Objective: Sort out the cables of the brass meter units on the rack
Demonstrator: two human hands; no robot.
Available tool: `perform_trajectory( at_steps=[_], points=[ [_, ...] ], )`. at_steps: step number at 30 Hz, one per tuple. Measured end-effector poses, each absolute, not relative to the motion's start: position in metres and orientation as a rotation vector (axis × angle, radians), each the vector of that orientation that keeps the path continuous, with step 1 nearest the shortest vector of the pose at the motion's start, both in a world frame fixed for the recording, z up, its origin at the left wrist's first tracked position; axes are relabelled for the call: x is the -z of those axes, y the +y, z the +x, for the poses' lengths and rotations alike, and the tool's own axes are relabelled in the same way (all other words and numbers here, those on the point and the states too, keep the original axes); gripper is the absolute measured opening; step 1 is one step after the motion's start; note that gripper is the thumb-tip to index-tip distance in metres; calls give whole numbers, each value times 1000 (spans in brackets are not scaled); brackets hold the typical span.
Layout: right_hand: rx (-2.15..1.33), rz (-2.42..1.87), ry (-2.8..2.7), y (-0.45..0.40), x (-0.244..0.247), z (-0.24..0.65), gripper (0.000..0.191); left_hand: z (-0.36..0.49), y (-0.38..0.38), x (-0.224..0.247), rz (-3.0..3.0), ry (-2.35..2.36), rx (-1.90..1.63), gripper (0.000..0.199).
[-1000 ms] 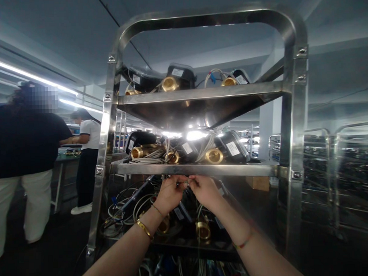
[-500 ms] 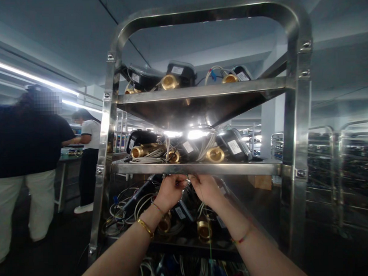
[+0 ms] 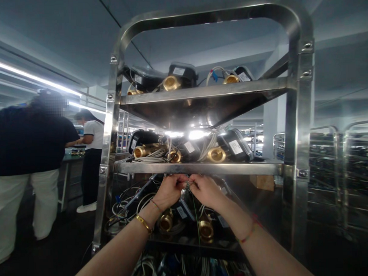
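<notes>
My left hand (image 3: 171, 190) and my right hand (image 3: 205, 189) meet fingertip to fingertip just below the front edge of the middle shelf (image 3: 200, 167). Both are closed in a pinch. From my right fingers a thin green string (image 3: 198, 224) hangs down past the lower shelf. What my left fingertips pinch is too small to make out. Right beneath the hands lie black-cased meters with a white label (image 3: 181, 212) and brass threaded fittings, one brass fitting (image 3: 166, 222) at left and another brass fitting (image 3: 206, 230) at right.
The steel rack (image 3: 305, 109) frames the hands. More meters with brass fittings (image 3: 216, 154) and grey cables (image 3: 154, 157) fill the shelves above. Two people stand at left, one in a dark shirt (image 3: 36, 139). A cardboard box (image 3: 263, 182) and other racks (image 3: 325, 165) stand behind.
My right hand has turned and its fingers have curled in closer to the left fingertips. The green string's hanging end has swung left. The view has shifted slightly.
</notes>
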State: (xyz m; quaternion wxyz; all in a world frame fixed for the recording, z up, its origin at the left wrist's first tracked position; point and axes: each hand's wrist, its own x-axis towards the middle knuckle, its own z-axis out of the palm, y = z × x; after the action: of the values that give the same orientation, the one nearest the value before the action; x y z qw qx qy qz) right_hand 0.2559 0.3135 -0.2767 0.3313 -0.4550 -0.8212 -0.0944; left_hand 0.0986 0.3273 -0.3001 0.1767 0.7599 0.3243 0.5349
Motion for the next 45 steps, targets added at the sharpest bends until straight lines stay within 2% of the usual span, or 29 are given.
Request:
perform_trajectory(
  at_steps=[6,11,16,23,30,35,38,42,45],
  points=[
    [57,-1112,-2057,319,277,263,19,97,335,303,2061,944,-1490,16],
    [135,-1152,-1939,321,272,268,25,94,349,308,2072,993,-1572,15],
    [178,-1322,-1828,317,272,264,35,99,352,307,1752,993,-1664,15],
    [188,-1266,-1967,316,287,247,24,100,344,304,1581,718,-1658,11],
    [209,-1235,-1955,320,292,236,25,99,341,306,1461,658,-1663,7],
    [-195,-1099,-2001,325,283,235,29,91,339,307,1787,749,-1636,16],
    [-53,-1019,-2041,329,275,237,31,81,340,299,2197,940,-1604,21],
    [184,-934,-2020,343,271,241,32,74,341,279,2659,1204,-1382,24],
    [-20,-944,-1942,359,277,242,21,75,337,267,2820,1476,-1117,23]
  ],
)
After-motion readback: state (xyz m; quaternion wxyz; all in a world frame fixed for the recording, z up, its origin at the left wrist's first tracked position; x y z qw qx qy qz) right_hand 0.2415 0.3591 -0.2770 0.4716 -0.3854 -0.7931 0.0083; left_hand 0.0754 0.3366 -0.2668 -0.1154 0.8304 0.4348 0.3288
